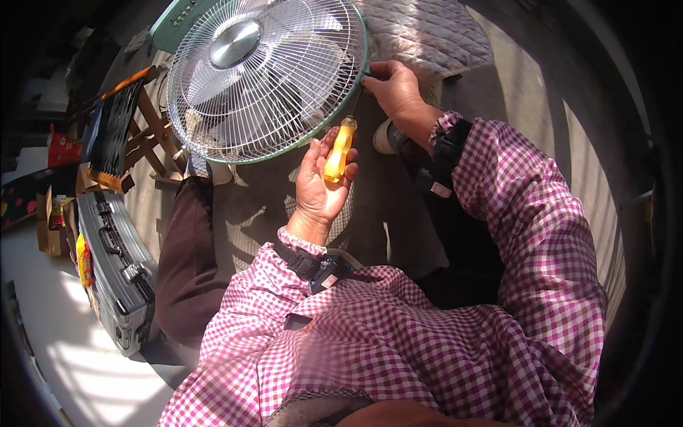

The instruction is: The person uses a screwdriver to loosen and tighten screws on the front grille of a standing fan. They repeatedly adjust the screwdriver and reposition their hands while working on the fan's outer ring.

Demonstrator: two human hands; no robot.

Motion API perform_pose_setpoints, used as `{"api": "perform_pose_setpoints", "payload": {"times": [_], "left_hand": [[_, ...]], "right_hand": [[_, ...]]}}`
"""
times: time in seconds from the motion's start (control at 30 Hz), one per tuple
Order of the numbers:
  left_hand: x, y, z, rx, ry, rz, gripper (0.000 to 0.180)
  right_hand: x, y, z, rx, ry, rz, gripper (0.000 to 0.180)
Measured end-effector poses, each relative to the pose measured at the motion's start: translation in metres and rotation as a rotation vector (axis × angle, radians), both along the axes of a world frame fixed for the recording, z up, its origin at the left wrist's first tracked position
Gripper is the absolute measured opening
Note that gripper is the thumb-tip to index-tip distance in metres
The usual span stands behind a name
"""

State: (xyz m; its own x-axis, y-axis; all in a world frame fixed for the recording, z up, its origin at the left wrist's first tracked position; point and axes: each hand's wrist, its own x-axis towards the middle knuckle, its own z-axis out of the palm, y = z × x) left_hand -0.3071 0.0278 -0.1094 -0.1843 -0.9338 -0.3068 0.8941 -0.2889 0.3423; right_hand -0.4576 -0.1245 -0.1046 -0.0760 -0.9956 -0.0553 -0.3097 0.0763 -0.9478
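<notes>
A floor fan (235, 45) with a white wire guard and a pale green rim is before me at the top of the head view. My left hand (318, 186) is palm up below its rim, fingers curled round the yellow handle of a screwdriver (337, 155). The screwdriver's thin shaft points up toward the lower right rim; whether its tip touches a screw cannot be made out. Thumb and fingertips of my right hand (400, 95) are closed on the fan's rim at its right side, just above the shaft. What small part they pinch there is hidden.
To the left are a wooden folding stool (146, 139) with black straps and a silver hard case (117, 267). A small cardboard box (51, 231) and a red packet (63, 148) are farther left. Quilted cloth (430, 35) lies beyond my right hand. My legs flank the fan.
</notes>
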Motion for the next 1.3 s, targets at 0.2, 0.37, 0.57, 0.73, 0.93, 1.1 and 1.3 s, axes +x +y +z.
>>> {"api": "perform_pose_setpoints", "payload": {"times": [0.2, 0.37, 0.57, 0.73, 0.93, 1.1, 1.3], "left_hand": [[0.005, 0.0, -0.005, 0.052, -0.003, -0.147, 0.034], [0.0, -0.004, -0.002, -0.662, -1.982, 0.122, 0.041], [-0.007, 0.0, 0.006, -0.509, -1.256, 0.066, 0.051], [0.001, 0.006, 0.001, -0.026, 0.28, -0.075, 0.053], [-0.001, -0.004, -0.017, -0.247, -0.129, -0.212, 0.042], [-0.007, -0.009, -0.014, -0.727, -2.158, 0.253, 0.05], [-0.004, -0.006, -0.009, -0.636, -2.289, 0.104, 0.05]], "right_hand": [[-0.003, -0.003, -0.002, -0.02, 0.076, 0.03, 0.032], [-0.007, -0.005, -0.008, -0.055, 0.007, 0.057, 0.035], [-0.003, -0.003, -0.006, -0.068, 0.019, 0.025, 0.031], [-0.001, 0.001, 0.001, 0.023, -0.08, 0.01, 0.03], [-0.005, -0.005, -0.007, -0.052, -0.042, 0.036, 0.039], [-0.004, -0.005, -0.006, -0.028, -0.129, 0.014, 0.039], [-0.008, 0.001, 0.005, 0.016, -0.234, 0.052, 0.024]]}}
